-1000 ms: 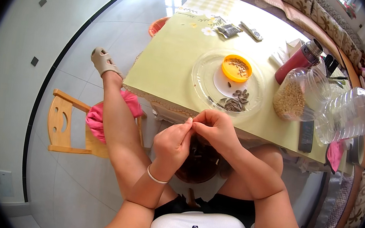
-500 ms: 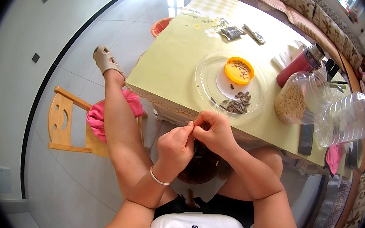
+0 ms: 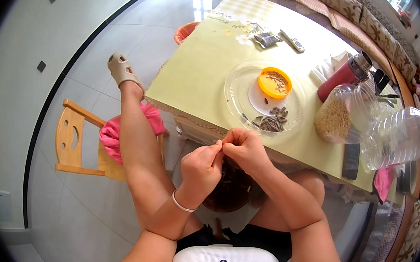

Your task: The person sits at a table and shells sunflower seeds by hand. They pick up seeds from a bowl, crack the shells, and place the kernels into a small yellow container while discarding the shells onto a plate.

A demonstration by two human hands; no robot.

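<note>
My left hand [image 3: 201, 170], with a pale bangle on its wrist, and my right hand [image 3: 246, 149] meet fingertip to fingertip at the table's near edge. Both are closed in a pinch; whatever is between the fingertips is too small to make out. Below them, between my knees, a dark brown bowl-like container [image 3: 227, 197] is partly hidden by the hands. Just beyond lies a round clear plastic tray [image 3: 234, 103]. Unshelled sunflower seeds [image 3: 271, 123] are heaped at its near side. Behind the heap, a yellow-rimmed round lid [image 3: 277, 93] holds shelled kernels [image 3: 276, 79].
On the table [image 3: 187, 80] are a remote control [image 3: 292, 40], a small dark packet [image 3: 267, 39], a red flask [image 3: 342, 79], a clear jar of grain-like contents [image 3: 334, 118], another clear jar [image 3: 398, 138] and a dark oblong object [image 3: 351, 161]. A wooden chair [image 3: 73, 139] with pink cloth [image 3: 112, 138] stands left.
The view has shifted very slightly. Both hands keep the same pinch in nearly the same place, and the things on the tray look unchanged.
</note>
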